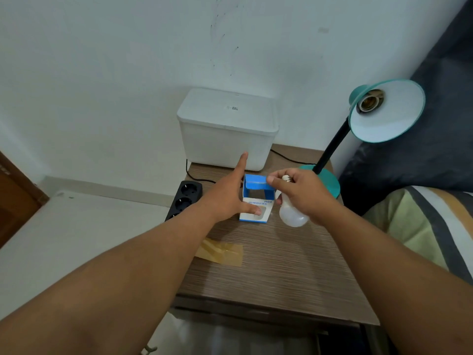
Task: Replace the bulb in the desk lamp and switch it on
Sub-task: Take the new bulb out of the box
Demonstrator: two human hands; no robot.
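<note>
1. Head view: the right hand (304, 194) grips a white frosted light bulb (291, 213) by its neck, fingers curled round it, above the brown wood-grain bedside table (281, 272).
2. The bulb's long axis runs tilted, nearly along the line of sight: its metal screw base (287, 178) points up and away toward the wall, and its round globe points down toward the camera.
3. The left hand (227, 198) is spread, index finger straight toward the white plastic lidded box (226, 129), thumb resting on the blue and white cardboard carton (257, 201).
4. The carton lies on the table just left of the bulb, with its blue end flap standing open on the far side and the word HUMIDIFIER printed on it.
5. The teal metal desk lamp (384, 111) stands at the table's far right corner, its round base behind the right hand; its black neck leans right.
6. The shade faces the camera and shows 1 bare brass socket (369, 101).
7. A black power strip (184, 199) lies at the table's left edge.
8. A strip of tan tape (221, 252) is stuck to the tabletop nearer the camera.
</note>
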